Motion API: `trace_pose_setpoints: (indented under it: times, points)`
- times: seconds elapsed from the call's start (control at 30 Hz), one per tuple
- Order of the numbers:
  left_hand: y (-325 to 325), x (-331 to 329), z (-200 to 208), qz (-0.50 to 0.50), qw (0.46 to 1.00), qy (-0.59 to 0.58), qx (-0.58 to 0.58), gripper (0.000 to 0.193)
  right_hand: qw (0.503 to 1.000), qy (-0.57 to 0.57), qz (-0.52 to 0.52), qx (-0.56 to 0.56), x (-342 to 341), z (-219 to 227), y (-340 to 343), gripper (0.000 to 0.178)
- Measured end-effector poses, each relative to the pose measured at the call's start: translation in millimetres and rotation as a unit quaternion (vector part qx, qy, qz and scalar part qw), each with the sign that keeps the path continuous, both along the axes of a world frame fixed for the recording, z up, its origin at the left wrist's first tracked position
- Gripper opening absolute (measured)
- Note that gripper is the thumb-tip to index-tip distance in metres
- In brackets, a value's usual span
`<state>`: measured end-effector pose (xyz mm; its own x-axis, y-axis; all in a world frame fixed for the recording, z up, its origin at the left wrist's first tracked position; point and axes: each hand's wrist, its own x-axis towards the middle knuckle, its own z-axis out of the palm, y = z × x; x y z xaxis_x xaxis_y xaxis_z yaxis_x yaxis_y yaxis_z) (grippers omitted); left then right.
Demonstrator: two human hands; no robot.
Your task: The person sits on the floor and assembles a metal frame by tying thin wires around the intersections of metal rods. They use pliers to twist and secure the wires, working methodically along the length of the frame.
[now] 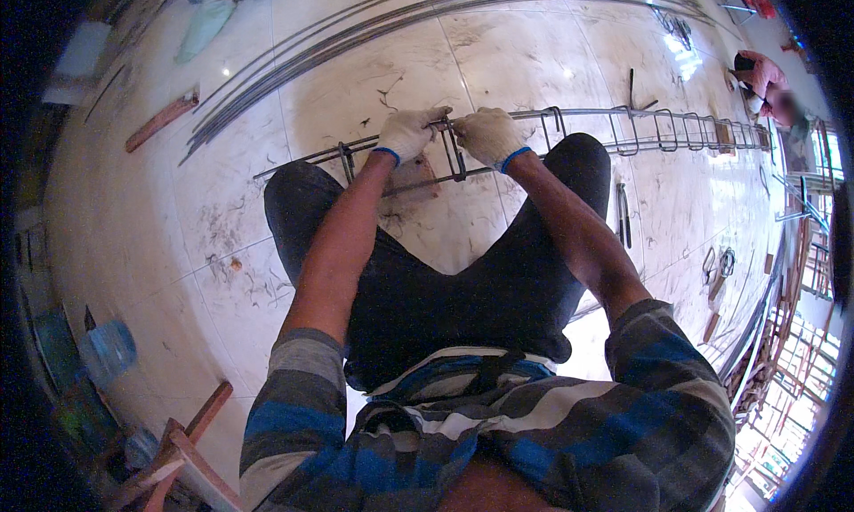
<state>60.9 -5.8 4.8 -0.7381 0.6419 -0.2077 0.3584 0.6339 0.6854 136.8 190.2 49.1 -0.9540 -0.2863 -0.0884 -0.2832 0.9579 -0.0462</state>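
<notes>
A long rebar cage (658, 145) of steel bars and rectangular stirrups runs across in front of my knees and off to the right. My left hand (409, 134), in a pale knit glove with a blue cuff, is closed at the upper bar, its fingertips beside a stirrup (454, 156). Just to the right of that stirrup, my right hand (489, 138), gloved alike, is closed over the same bar. The two hands nearly touch; whatever small piece the fingers may pinch is hidden. Under the cage lies a reddish-brown block (414, 178).
Long loose steel rods (356, 45) curve over the far floor. A wooden piece (163, 120) lies at the left. Long-handled cutters (624, 214) rest right of my knee. Another person (763, 76) crouches near the cage's far end. Wooden legs (182, 450) stand at lower left.
</notes>
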Motion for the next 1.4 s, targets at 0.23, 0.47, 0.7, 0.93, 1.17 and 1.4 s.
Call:
trace_pose_setpoints:
  times: [0.23, 0.47, 0.7, 0.93, 1.17, 1.4]
  points:
    - [0.1, -3.5, -7.7, -0.045, 0.992, 0.108, -0.052, 0.051, 0.996, 0.040, -0.047, -0.058, -19.2, 31.9, -8.8, 0.020]
    - [3.8, -5.1, -11.7, 0.072, 0.993, 0.056, 0.076, 0.048, 0.994, 0.040, -0.059, -0.081, -44.1, 25.6, -2.5, 0.027]
    - [7.0, -9.1, -13.7, 0.052, 0.996, 0.020, -0.063, 0.047, 0.998, -0.007, 0.035, -0.058, -83.6, 21.3, -16.0, 0.027]
    - [18.2, -19.0, -6.5, 0.106, 0.993, -0.057, -0.017, 0.051, 0.939, -0.163, -0.027, -0.303, -116.2, 15.5, -9.2, 0.033]
    - [24.2, -23.5, -16.4, 0.142, 0.983, -0.088, 0.069, 0.036, 0.981, -0.179, -0.027, -0.072, -102.2, -9.9, 26.1, 0.053]
    - [20.6, -23.0, -9.9, 0.175, 0.981, -0.077, 0.027, 0.038, 0.937, -0.198, -0.090, -0.272, -79.3, -27.6, 24.0, 0.047]
